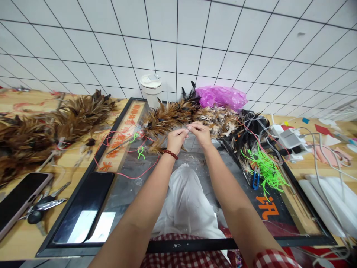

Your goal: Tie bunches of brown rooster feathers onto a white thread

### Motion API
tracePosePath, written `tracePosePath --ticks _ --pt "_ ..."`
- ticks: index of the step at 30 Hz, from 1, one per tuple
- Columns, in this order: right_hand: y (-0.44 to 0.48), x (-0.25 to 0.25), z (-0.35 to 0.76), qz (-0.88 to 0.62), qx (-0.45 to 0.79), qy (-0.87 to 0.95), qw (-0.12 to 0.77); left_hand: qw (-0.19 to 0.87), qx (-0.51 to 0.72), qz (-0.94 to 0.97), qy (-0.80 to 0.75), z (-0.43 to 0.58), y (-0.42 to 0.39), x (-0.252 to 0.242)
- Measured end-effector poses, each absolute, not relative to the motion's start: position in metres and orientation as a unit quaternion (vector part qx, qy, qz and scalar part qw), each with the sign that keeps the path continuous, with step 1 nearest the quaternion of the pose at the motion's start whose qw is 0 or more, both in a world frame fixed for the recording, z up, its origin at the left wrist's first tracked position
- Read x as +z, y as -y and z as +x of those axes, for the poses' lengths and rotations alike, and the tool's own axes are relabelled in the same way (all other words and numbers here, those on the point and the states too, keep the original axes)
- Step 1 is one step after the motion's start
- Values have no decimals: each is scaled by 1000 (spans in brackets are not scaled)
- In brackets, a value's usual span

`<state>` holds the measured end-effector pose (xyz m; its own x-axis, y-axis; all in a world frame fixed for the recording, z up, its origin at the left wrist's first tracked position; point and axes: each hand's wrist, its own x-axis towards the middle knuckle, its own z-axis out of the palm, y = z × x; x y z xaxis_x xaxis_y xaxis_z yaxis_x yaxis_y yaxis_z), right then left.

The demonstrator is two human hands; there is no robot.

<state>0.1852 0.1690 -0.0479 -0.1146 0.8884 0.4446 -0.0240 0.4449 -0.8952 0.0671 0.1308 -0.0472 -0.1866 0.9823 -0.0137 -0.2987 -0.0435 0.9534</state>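
Near the middle of the glass-topped board (134, 193), my left hand (176, 141) and my right hand (200, 134) meet at the fingertips. Both are closed in a pinch, thumb against finger. Whatever lies between the fingertips is too small to make out. A beaded bracelet (170, 154) circles my left wrist. Just beyond the hands are brown feathers (167, 117) in a bushy bundle and paler feathers (216, 119). Red string (142, 176) trails over the board left of my left hand, with bits of green cord (141, 152) beside it.
Right of my arms lie black feathers (240, 147), a green cord pile (267, 167) and blue thread snips (256, 178). A white lidded cup (151, 91) and pink plastic bag (221, 97) stand at the wall. Phones (86, 204), keys (41, 208) and feather strands (28, 139) occupy the left; chargers (290, 139) the right.
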Motion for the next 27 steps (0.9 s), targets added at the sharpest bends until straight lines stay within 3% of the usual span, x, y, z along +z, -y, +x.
tracePosePath --ticks 8,14,17,22,27 --pt "-172 -47 194 -327 459 634 530 597 574 371 -420 64 -129 -44" --pt "-172 -38 198 -340 424 682 489 589 560 418 -406 65 -128 -44" --pt "-173 -30 203 -396 339 718 461 585 584 390 -406 65 -130 -46" --pt "-173 -17 220 -550 138 766 302 562 652 346 -373 62 -134 -48" --pt "-164 -13 220 -627 95 766 108 561 679 310 -357 62 -134 -45"
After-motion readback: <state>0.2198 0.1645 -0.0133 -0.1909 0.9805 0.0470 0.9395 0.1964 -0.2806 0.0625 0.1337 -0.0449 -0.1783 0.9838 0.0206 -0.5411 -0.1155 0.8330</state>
